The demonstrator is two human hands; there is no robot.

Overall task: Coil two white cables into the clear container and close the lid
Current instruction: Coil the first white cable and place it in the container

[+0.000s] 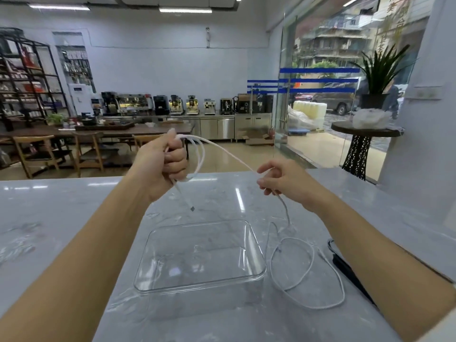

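My left hand is raised above the counter, fisted around several loops of a white cable, whose plug end hangs below the fist. The same cable runs right to my right hand, which pinches it between fingers and thumb. From there the cable drops to the counter and lies in loose loops right of the clear container. The container stands open on the counter, with nothing inside. I cannot tell if the loops on the counter belong to one cable or two.
The grey marble counter carries a dark flat object, partly under my right forearm. Beyond the counter are wooden tables and chairs, a row of coffee machines, and a glass door.
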